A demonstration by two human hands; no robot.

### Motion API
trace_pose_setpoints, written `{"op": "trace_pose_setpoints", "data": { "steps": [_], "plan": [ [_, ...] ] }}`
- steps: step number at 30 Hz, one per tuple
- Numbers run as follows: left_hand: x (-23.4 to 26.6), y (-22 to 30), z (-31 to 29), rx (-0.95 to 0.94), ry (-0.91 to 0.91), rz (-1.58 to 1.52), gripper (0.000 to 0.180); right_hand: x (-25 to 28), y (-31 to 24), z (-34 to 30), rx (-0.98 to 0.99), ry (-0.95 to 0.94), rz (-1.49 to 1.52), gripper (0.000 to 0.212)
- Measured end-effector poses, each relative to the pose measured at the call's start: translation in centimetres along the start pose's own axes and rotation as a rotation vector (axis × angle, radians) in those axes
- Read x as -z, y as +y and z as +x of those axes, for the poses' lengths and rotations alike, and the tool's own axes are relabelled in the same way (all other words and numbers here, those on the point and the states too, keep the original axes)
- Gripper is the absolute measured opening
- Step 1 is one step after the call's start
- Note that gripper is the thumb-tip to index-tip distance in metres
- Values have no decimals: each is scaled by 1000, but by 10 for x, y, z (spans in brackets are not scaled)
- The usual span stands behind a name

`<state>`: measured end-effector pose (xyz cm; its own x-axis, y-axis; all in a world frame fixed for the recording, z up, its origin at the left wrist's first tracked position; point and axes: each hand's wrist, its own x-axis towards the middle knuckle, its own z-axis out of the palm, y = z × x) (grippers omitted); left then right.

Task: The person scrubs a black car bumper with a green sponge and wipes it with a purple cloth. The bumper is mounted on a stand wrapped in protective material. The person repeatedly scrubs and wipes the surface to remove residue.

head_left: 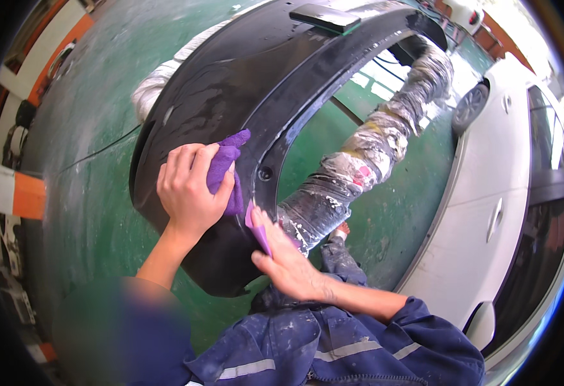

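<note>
A black car bumper (230, 71), glossy and wet-looking in places, curves in front of me. Near its closest corner, my left hand (192, 180) is closed around a bunched purple cloth (225, 168) that rests on the bumper's surface. My right hand (291, 260) holds a thin pinkish-purple sheet, apparently sandpaper (257, 230), against the inner edge just below the cloth. The fingers of that hand lie fairly straight along the sheet. A round hole (265, 173) in the bumper shows just above my right fingertips.
Wrapped, paint-spotted padded supports (372, 145) hold the bumper above the green floor (95, 116). A flat dark rectangular object (325, 18) lies on its far part. A white car (469, 186) stands at right. Orange-and-white beams (29, 195) and parts line the left; a cable (98, 152) crosses the floor.
</note>
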<state>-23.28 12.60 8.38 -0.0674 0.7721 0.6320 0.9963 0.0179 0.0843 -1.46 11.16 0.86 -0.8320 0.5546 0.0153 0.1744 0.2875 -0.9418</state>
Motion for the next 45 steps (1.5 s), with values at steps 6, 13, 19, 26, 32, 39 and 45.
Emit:
{"op": "trace_pose_setpoints", "data": {
  "steps": [6,13,19,26,32,39,45],
  "plan": [
    [-8,0,-4,-24,52,-43,33,-28,-14,-21,-43,159,451,79],
    [-6,-2,-6,-41,59,-41,34,-12,5,51,113,199,744,77],
    [-9,-3,-9,-43,25,-62,38,-15,7,15,135,112,587,82],
    [-9,-3,-12,7,-8,-64,40,-19,15,44,250,267,545,83],
    [-6,10,-10,32,-4,-25,36,-8,16,61,271,314,621,81],
    [-8,-3,-17,67,-15,-69,39,-22,16,39,291,301,519,82],
    [-10,-3,-13,52,-30,-93,37,-19,8,30,228,278,485,80]
  ]
}}
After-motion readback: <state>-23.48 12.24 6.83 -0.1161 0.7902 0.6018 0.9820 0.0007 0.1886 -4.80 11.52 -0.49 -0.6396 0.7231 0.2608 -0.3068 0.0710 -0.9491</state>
